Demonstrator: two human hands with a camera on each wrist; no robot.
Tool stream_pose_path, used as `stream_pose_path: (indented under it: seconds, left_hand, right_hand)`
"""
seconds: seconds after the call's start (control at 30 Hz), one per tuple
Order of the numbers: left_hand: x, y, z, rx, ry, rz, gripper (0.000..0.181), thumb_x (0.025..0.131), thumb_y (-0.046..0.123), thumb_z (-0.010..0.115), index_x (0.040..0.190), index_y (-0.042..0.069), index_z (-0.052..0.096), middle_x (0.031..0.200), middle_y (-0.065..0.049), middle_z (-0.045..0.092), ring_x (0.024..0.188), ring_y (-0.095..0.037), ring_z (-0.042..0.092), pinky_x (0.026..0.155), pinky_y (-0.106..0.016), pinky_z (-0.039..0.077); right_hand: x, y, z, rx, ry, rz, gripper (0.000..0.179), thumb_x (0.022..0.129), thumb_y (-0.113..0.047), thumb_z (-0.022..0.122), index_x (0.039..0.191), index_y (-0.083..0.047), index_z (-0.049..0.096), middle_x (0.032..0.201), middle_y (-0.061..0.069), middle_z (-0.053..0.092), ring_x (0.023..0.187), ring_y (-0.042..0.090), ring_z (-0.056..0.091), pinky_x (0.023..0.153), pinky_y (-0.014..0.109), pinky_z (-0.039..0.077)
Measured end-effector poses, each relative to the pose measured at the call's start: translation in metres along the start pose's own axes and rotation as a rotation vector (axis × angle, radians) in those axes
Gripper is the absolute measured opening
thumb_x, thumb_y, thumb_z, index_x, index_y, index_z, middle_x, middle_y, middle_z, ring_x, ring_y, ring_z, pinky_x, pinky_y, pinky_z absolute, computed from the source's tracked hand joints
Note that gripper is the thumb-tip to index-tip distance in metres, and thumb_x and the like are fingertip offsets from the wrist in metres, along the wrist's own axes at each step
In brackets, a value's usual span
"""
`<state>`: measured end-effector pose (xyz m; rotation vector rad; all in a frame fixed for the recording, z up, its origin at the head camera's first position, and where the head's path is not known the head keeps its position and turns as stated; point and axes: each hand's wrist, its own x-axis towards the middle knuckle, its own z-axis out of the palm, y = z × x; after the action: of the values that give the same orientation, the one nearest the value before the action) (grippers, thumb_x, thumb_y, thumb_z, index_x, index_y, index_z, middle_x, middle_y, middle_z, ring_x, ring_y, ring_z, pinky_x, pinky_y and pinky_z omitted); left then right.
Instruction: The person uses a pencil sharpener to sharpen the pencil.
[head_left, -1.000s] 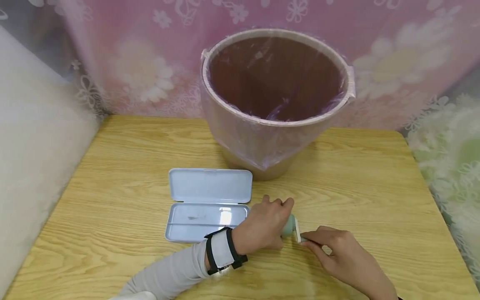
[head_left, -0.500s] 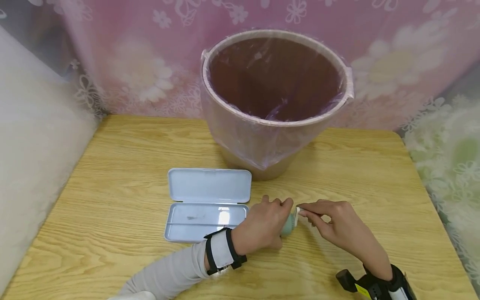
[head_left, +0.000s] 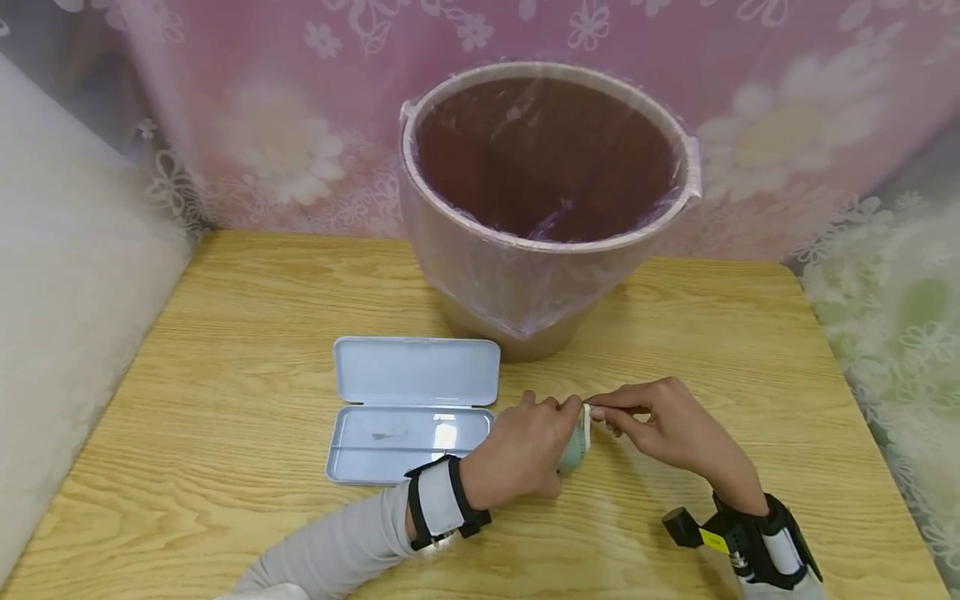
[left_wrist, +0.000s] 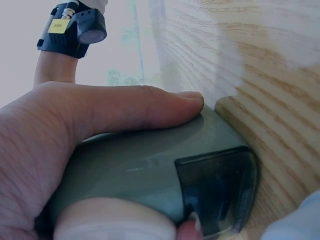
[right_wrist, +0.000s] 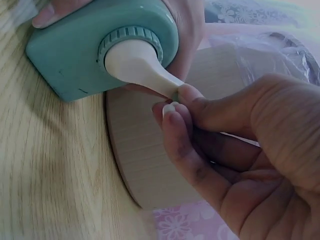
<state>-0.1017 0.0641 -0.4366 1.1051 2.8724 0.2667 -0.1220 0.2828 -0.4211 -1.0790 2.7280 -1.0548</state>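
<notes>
A green crank pencil sharpener (head_left: 573,450) lies against the wooden tabletop, mostly covered by my left hand (head_left: 517,450) in the head view. That hand grips its body, the thumb (left_wrist: 150,105) stretched along one side in the left wrist view. There I also see the sharpener's dark see-through drawer (left_wrist: 215,185) and a pale rounded part (left_wrist: 112,222). My right hand (head_left: 671,425) pinches the end of the white crank (right_wrist: 135,60) between thumb and fingers. The crank's knob is mostly hidden by those fingertips.
Left of the sharpener lies an open light-blue pencil case (head_left: 416,371), lid folded back. A big bucket (head_left: 517,275) lined with clear plastic stands behind on the wooden table (head_left: 247,333). Floral curtains (head_left: 285,125) hang beyond the table.
My right hand has swung up and slightly left with the crank's end, turning it from the near side to the far side. My left hand keeps its grip on the sharpener.
</notes>
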Motion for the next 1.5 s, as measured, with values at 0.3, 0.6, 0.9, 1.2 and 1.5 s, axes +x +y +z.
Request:
stream_pose_path:
  seconds: [0.3,0.6,0.9,1.2,1.5]
  left_hand:
    - [-0.001,-0.002,0.002,-0.01,0.016,-0.011,0.057,0.063,0.029,0.087,0.107,0.012,0.055,0.08,0.002,0.064,0.069,-0.017,0.058,0.051,-0.024,0.046]
    - [-0.002,-0.005,0.0,0.013,0.042,-0.004,0.051,0.066,0.029,0.083,0.104,0.013,0.054,0.078,0.003,0.062,0.068,-0.017,0.058,0.052,-0.023,0.046]
    - [-0.001,-0.003,0.002,-0.049,0.01,-0.021,0.051,0.063,0.027,0.086,0.098,0.013,0.051,0.076,0.003,0.059,0.066,-0.017,0.054,0.047,-0.023,0.04]
    - [0.0,0.0,0.001,-0.013,0.01,-0.042,0.05,0.063,0.028,0.086,0.095,0.014,0.05,0.073,0.004,0.058,0.066,-0.017,0.056,0.044,-0.023,0.04]
    - [0.0,0.0,0.001,-0.004,0.015,-0.031,0.049,0.064,0.03,0.086,0.095,0.014,0.051,0.074,0.004,0.06,0.065,-0.017,0.056,0.043,-0.024,0.041]
  right_hand:
    - [0.008,0.014,0.007,0.092,-0.101,0.1,0.018,0.094,-0.006,0.07,0.109,-0.007,0.079,0.077,-0.005,0.075,0.062,0.002,0.064,0.057,0.021,0.052]
    - [0.003,0.028,0.025,0.144,-0.193,0.206,0.018,0.094,-0.005,0.069,0.11,-0.002,0.078,0.087,0.006,0.079,0.064,0.004,0.069,0.055,0.024,0.053]
    - [-0.022,0.0,0.039,0.029,-0.173,0.232,0.015,0.097,-0.008,0.066,0.099,-0.012,0.08,0.067,-0.013,0.065,0.052,-0.008,0.045,0.051,0.018,0.042]
    - [-0.049,-0.039,0.035,-0.004,-0.046,0.155,0.013,0.091,-0.005,0.072,0.102,-0.006,0.08,0.076,-0.01,0.071,0.065,-0.009,0.058,0.055,0.014,0.049]
    - [-0.038,-0.053,0.017,-0.079,0.105,0.121,0.026,0.084,0.007,0.075,0.105,-0.007,0.079,0.081,-0.009,0.073,0.064,-0.009,0.054,0.05,0.01,0.041]
